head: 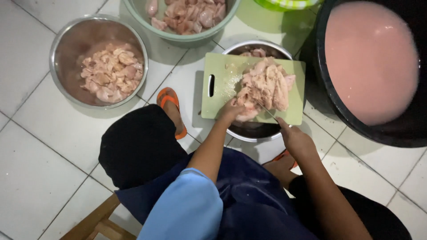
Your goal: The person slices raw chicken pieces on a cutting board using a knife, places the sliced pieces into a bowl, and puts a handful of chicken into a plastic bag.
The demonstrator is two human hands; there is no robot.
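A pile of raw chicken pieces [266, 83] lies on a pale green cutting board [222, 91] that rests across a steel bowl [253, 131]. My left hand [232, 109] presses on the near edge of the meat. My right hand [296, 138] grips the handle of a knife [268, 112], whose thin blade points up-left into the chicken by my left fingers.
A steel bowl [66, 40] of cut chicken sits at the left. A green basin [187, 36] of chicken is at the top, a black tub [327, 95] of pinkish water at the right. My feet wear orange sandals [169, 98] on the white tile floor; a wooden stool [95, 222] is beneath me.
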